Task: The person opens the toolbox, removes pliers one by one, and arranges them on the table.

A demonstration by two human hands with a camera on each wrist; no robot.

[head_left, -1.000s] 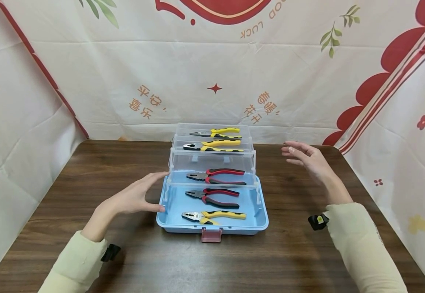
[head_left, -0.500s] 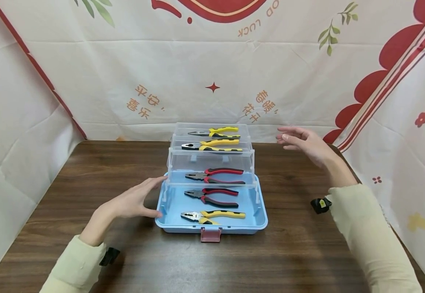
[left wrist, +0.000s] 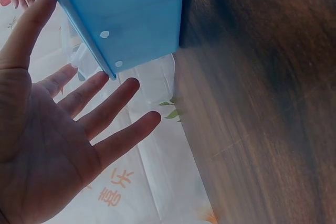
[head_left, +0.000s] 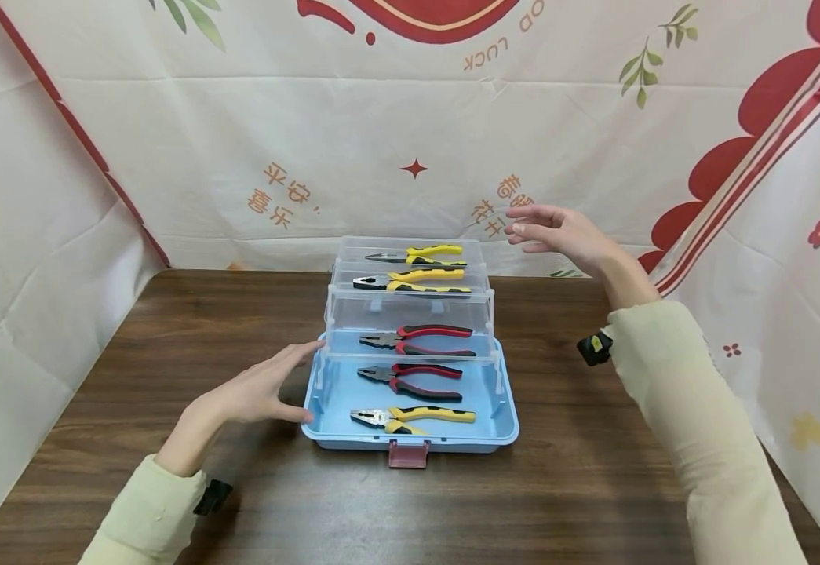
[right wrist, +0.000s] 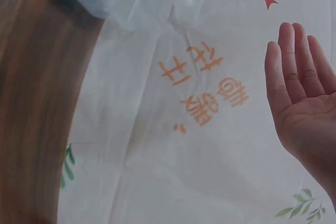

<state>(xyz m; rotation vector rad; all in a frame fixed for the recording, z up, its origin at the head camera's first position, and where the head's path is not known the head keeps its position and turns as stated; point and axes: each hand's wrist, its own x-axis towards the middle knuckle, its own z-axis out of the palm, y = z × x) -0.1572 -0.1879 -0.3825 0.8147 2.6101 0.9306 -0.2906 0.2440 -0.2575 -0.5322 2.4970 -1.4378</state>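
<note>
Left hand (head_left: 257,392) — wide, fingers spread at box (head_left: 459,444) edge; right hand (head_left: 570,237) — fingers extended, raised clear of box; pliers (head_left: 393,377) between hands.

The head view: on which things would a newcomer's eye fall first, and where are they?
Probably on the light-blue toolbox, open on the brown table, with clear trays stepping up at its back. Inside, five pliers stand out by their yellow or red handles. Next, the right hand, raised against the printed cloth, and the left hand, spread at the box's left side.
</note>
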